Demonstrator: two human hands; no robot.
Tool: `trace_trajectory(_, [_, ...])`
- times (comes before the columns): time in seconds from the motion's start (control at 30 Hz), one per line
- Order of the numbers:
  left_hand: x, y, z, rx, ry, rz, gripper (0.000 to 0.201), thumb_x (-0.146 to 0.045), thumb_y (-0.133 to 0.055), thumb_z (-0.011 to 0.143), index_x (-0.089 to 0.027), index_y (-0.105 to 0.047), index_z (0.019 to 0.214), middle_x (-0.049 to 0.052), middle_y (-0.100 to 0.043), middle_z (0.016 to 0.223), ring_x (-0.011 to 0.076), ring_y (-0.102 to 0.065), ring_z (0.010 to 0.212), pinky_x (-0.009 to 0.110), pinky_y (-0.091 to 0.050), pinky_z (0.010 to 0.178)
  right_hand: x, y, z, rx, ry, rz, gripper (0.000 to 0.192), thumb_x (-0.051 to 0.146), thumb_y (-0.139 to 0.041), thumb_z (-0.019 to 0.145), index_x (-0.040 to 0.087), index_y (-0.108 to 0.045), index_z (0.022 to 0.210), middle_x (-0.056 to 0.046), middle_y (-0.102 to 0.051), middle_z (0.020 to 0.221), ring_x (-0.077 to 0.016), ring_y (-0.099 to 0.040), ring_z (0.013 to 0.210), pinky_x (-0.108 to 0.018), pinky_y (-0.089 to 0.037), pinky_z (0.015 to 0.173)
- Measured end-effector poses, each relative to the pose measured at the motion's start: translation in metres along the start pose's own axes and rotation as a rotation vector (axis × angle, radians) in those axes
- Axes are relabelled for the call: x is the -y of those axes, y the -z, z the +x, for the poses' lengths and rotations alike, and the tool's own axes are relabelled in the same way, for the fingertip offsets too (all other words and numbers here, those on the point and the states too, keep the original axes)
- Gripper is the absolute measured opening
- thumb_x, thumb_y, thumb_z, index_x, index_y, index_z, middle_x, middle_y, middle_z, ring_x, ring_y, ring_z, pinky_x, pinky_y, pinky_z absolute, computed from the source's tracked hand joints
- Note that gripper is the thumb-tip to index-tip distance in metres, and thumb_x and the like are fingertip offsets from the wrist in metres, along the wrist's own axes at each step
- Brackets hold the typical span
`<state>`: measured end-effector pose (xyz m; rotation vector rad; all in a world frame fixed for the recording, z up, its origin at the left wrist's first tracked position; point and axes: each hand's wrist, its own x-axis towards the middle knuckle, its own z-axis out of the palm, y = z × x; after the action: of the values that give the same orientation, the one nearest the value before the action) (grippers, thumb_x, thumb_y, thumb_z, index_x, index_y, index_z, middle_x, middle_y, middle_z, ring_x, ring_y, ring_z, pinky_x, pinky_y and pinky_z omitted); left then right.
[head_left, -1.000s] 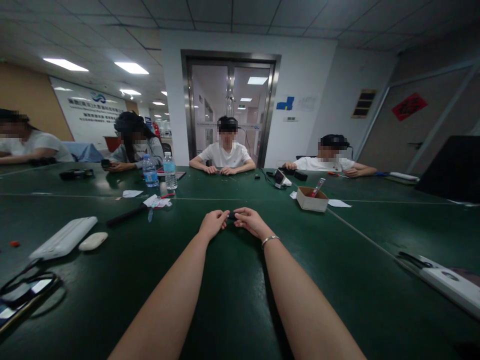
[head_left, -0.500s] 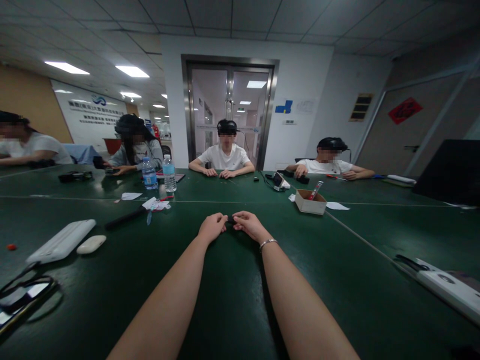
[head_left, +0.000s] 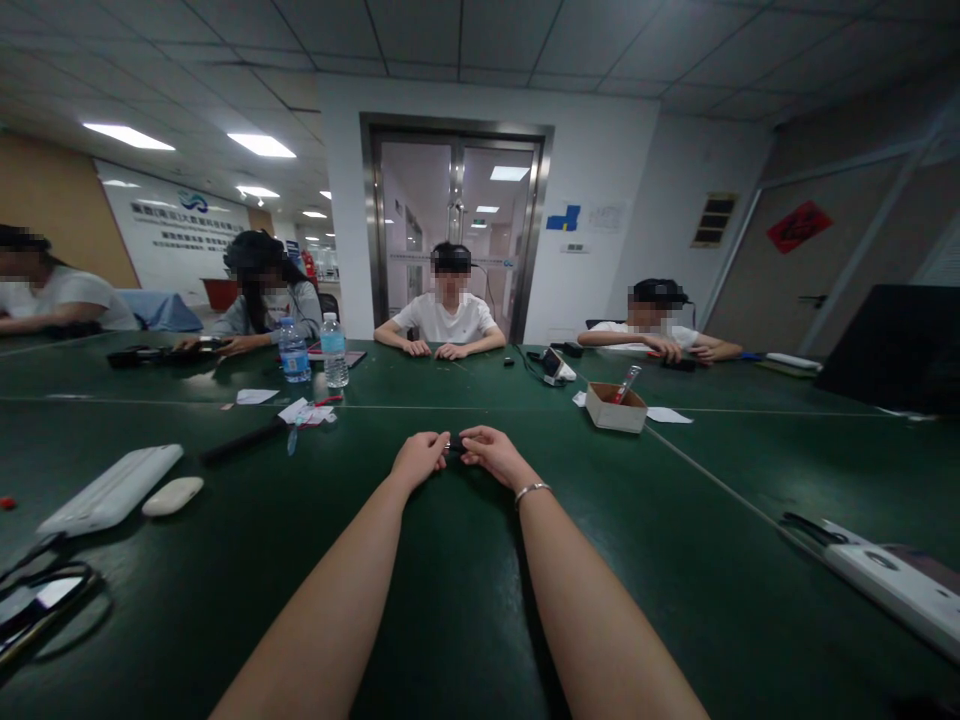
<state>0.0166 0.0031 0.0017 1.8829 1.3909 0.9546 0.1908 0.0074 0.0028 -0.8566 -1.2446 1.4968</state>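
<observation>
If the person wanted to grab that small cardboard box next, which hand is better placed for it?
Probably the right hand. The cardboard box sits on the green table to the right of both hands, with nothing between it and that hand. The left hand would have to cross over. Both now pinch a small dark object.

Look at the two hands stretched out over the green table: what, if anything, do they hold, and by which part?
Left hand and right hand pinch a small dark object between their fingertips, one at each end. What it is cannot be told.

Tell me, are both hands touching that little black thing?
Touching. The head view shows the left hand and right hand pinching the small black thing from either side, fingertips on it.
</observation>
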Motion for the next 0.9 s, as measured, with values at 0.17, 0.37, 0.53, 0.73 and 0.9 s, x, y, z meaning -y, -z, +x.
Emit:
trace_trajectory(0.17, [-0.0049, 0.0016, -0.002, 0.001, 0.032, -0.005, 0.054, -0.062, -0.033, 0.078, -0.015, -0.059, 0.072, 0.003, -0.061, 0.057, 0.0141, -0.055, 0.05, 0.026, -0.039, 0.054, -0.0003, 0.0004, -0.0005, 0.015, 0.006, 0.004, 0.019, 0.01, -0.069, 0.071, 0.01, -0.059, 0.088, -0.004, -0.063, 0.069, -0.0107, -0.063, 0.055, -0.02, -0.052, 0.054])
trace_trajectory(0.37, [-0.0091, 0.0035, -0.0032, 0.016, 0.069, 0.009, 0.057, -0.064, -0.032, 0.077, -0.015, -0.06, 0.072, 0.003, -0.062, 0.059, 0.0146, -0.055, 0.051, 0.026, -0.038, 0.053, 0.0007, 0.0003, -0.0011, 0.014, 0.003, 0.01, 0.018, 0.008, -0.067, 0.072, 0.01, -0.059, 0.088, -0.004, -0.063, 0.068, -0.0112, -0.063, 0.055, -0.02, -0.052, 0.055])
trace_trajectory(0.53, [-0.0089, 0.0034, -0.0018, 0.013, 0.063, 0.014, 0.058, -0.065, -0.031, 0.077, -0.015, -0.06, 0.069, 0.003, -0.06, 0.055, 0.0142, -0.053, 0.048, 0.026, -0.038, 0.053, 0.0004, 0.0003, -0.0012, 0.021, 0.01, 0.021, 0.02, 0.008, -0.069, 0.07, 0.011, -0.059, 0.088, -0.003, -0.062, 0.066, -0.0115, -0.063, 0.055, -0.021, -0.052, 0.056])
trace_trajectory(0.73, [-0.0062, 0.003, -0.0006, 0.01, 0.072, 0.005, 0.058, -0.066, -0.032, 0.076, -0.016, -0.059, 0.066, 0.002, -0.059, 0.051, 0.0141, -0.052, 0.046, 0.026, -0.038, 0.051, -0.0024, 0.0006, -0.0008, 0.029, 0.025, 0.026, 0.023, 0.01, -0.071, 0.068, 0.011, -0.059, 0.088, -0.002, -0.062, 0.067, -0.0112, -0.063, 0.055, -0.022, -0.053, 0.057])
trace_trajectory(0.9, [-0.0037, 0.0025, 0.0009, 0.009, 0.074, 0.009, 0.059, -0.067, -0.03, 0.076, -0.016, -0.058, 0.066, 0.001, -0.058, 0.05, 0.0138, -0.05, 0.044, 0.026, -0.037, 0.05, -0.0012, -0.0009, -0.0017, 0.023, 0.018, 0.026, 0.022, 0.009, -0.07, 0.069, 0.011, -0.059, 0.088, -0.002, -0.062, 0.068, -0.0117, -0.063, 0.056, -0.022, -0.054, 0.057])
